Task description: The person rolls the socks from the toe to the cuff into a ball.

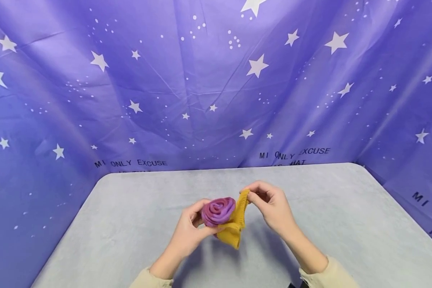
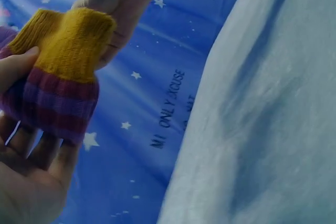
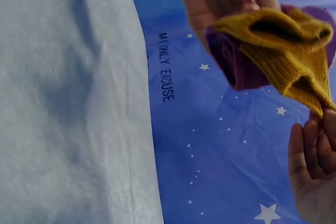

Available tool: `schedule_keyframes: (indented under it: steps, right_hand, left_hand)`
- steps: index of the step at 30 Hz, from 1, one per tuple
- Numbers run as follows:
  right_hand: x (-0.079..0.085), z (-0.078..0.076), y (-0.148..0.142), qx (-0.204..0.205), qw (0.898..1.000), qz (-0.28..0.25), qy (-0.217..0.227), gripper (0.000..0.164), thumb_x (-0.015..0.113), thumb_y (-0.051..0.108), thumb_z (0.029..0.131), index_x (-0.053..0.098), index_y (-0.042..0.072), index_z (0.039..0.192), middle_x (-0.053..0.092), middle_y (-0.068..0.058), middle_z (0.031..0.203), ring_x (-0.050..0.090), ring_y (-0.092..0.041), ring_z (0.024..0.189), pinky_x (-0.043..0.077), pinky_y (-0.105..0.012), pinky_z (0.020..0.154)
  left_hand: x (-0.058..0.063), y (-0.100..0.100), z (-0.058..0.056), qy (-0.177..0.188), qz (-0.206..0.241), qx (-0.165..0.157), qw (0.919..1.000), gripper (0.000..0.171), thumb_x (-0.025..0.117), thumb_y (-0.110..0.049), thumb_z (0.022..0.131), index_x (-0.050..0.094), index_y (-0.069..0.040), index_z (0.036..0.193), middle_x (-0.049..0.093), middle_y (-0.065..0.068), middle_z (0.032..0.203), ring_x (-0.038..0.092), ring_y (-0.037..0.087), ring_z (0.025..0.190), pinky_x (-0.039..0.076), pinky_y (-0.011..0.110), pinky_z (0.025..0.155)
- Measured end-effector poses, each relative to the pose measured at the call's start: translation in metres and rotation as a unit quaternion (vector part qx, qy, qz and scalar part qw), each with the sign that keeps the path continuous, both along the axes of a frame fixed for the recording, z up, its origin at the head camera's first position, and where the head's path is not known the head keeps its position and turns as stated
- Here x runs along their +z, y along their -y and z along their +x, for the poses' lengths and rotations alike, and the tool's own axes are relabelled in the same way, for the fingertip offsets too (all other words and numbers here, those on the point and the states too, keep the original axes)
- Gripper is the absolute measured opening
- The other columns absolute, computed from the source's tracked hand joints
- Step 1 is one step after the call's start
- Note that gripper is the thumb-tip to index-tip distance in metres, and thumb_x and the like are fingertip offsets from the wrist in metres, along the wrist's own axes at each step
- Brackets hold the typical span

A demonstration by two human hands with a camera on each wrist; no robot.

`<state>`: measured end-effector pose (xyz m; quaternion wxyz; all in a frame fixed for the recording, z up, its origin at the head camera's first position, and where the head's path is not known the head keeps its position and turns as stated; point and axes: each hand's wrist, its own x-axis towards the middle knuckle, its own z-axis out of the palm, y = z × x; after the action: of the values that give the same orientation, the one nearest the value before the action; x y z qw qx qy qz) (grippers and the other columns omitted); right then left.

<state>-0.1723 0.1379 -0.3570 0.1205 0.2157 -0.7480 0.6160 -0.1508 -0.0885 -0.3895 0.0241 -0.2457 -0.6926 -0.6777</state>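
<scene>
A pair of knitted socks (image 1: 219, 211), striped in purple and maroon, is rolled into a spiral and held above the table. My left hand (image 1: 189, 230) grips the roll from the left, its thumb over the base of the mustard-yellow cuffs (image 1: 231, 233). On the other side, my right hand (image 1: 275, 208) pinches the edge of one cuff between thumb and fingers and draws it away from the roll. In the right wrist view the two cuff openings (image 3: 281, 29) gape apart. The left wrist view shows the striped roll (image 2: 60, 103) lying across the left fingers.
A light grey table (image 1: 129, 224) with rounded far corners lies under the hands. Behind it and at both sides hangs a purple-blue curtain (image 1: 187, 80) with white stars and printed lettering. A small black object (image 1: 292, 285) shows at the bottom edge by the right sleeve.
</scene>
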Motion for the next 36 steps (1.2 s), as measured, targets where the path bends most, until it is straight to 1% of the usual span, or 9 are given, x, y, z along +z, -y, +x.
schedule_keyframes:
  steps: [6, 10, 15, 21, 23, 26, 31, 33, 36]
  right_hand:
    - [-0.002, 0.007, 0.006, 0.042, 0.999, 0.022, -0.02, 0.01, 0.062, -0.003, 0.093, 0.071, 0.0, 0.093, 0.073, -0.009, 0.087, 0.066, -0.003, 0.079, 0.057, -0.023, 0.072]
    - [-0.006, 0.011, 0.008, 0.079, 0.997, 0.01, -0.007, 0.006, 0.062, -0.002, 0.093, 0.068, -0.001, 0.094, 0.071, -0.002, 0.088, 0.064, -0.004, 0.081, 0.056, -0.022, 0.073]
    - [-0.006, 0.007, 0.006, 0.111, 0.992, 0.01, 0.055, 0.016, 0.064, 0.0, 0.09, 0.051, -0.007, 0.093, 0.055, 0.0, 0.09, 0.057, -0.004, 0.082, 0.051, -0.02, 0.072]
    - [-0.006, 0.002, -0.001, 0.191, 0.966, 0.014, 0.174, 0.021, 0.059, 0.009, 0.092, 0.039, 0.004, 0.095, 0.047, 0.001, 0.091, 0.05, -0.003, 0.08, 0.043, -0.016, 0.071]
    - [-0.005, 0.003, -0.001, 0.178, 0.965, 0.02, 0.19, 0.022, 0.06, 0.01, 0.093, 0.037, 0.007, 0.094, 0.044, 0.001, 0.088, 0.046, -0.003, 0.078, 0.04, -0.016, 0.069]
    - [-0.007, 0.004, 0.001, 0.116, 0.978, 0.028, 0.17, 0.028, 0.063, 0.008, 0.09, 0.036, 0.004, 0.09, 0.04, -0.001, 0.082, 0.041, -0.004, 0.073, 0.036, -0.017, 0.064]
    - [-0.008, 0.009, 0.004, 0.003, 0.995, 0.069, 0.076, 0.024, 0.071, 0.005, 0.085, 0.048, 0.003, 0.081, 0.046, 0.0, 0.073, 0.043, -0.004, 0.066, 0.039, -0.019, 0.059]
    - [-0.007, 0.013, 0.003, -0.002, 0.995, 0.082, 0.058, 0.017, 0.07, 0.006, 0.087, 0.055, 0.005, 0.08, 0.052, 0.002, 0.072, 0.047, -0.003, 0.066, 0.043, -0.02, 0.06]
    - [-0.006, 0.017, -0.003, 0.051, 0.993, 0.071, 0.074, 0.01, 0.062, 0.009, 0.095, 0.066, 0.001, 0.09, 0.063, 0.006, 0.081, 0.056, -0.003, 0.072, 0.051, -0.022, 0.066]
  left_hand:
    - [0.01, 0.002, 0.006, -0.053, -0.076, -0.026, 0.9954, 0.039, 0.08, -0.004, 0.077, 0.068, -0.011, 0.113, 0.069, 0.009, 0.106, 0.063, 0.006, 0.1, 0.057, 0.029, 0.089]
    - [0.013, 0.0, 0.008, -0.052, -0.079, -0.044, 0.9945, 0.04, 0.081, -0.006, 0.077, 0.068, -0.012, 0.114, 0.069, 0.009, 0.106, 0.064, 0.007, 0.1, 0.057, 0.03, 0.09]
    - [0.016, -0.004, 0.01, -0.026, -0.057, -0.07, 0.9956, 0.052, 0.082, -0.004, 0.076, 0.062, -0.011, 0.123, 0.067, 0.011, 0.119, 0.064, 0.008, 0.106, 0.057, 0.03, 0.09]
    - [0.025, -0.009, 0.01, 0.008, -0.034, -0.132, 0.9906, 0.07, 0.082, -0.001, 0.076, 0.053, -0.013, 0.139, 0.059, 0.011, 0.14, 0.062, 0.011, 0.117, 0.054, 0.03, 0.099]
    - [0.026, -0.009, 0.01, 0.019, -0.036, -0.135, 0.99, 0.071, 0.082, -0.001, 0.075, 0.054, -0.013, 0.14, 0.06, 0.012, 0.139, 0.062, 0.011, 0.117, 0.052, 0.028, 0.101]
    - [0.025, -0.011, 0.01, 0.04, -0.036, -0.121, 0.9911, 0.068, 0.082, 0.0, 0.075, 0.057, -0.011, 0.137, 0.063, 0.015, 0.134, 0.063, 0.008, 0.114, 0.052, 0.024, 0.099]
    - [0.022, -0.013, 0.008, 0.06, -0.036, -0.082, 0.9941, 0.06, 0.082, 0.0, 0.074, 0.06, -0.006, 0.13, 0.065, 0.02, 0.126, 0.064, 0.007, 0.108, 0.052, 0.024, 0.098]
    - [0.021, -0.014, 0.008, 0.062, -0.049, -0.061, 0.995, 0.057, 0.083, -0.002, 0.074, 0.06, -0.007, 0.126, 0.066, 0.018, 0.122, 0.064, 0.008, 0.105, 0.052, 0.024, 0.096]
    - [0.021, -0.015, 0.007, 0.046, -0.088, -0.024, 0.9948, 0.053, 0.084, -0.007, 0.075, 0.061, -0.01, 0.122, 0.067, 0.012, 0.119, 0.064, 0.009, 0.103, 0.052, 0.025, 0.093]
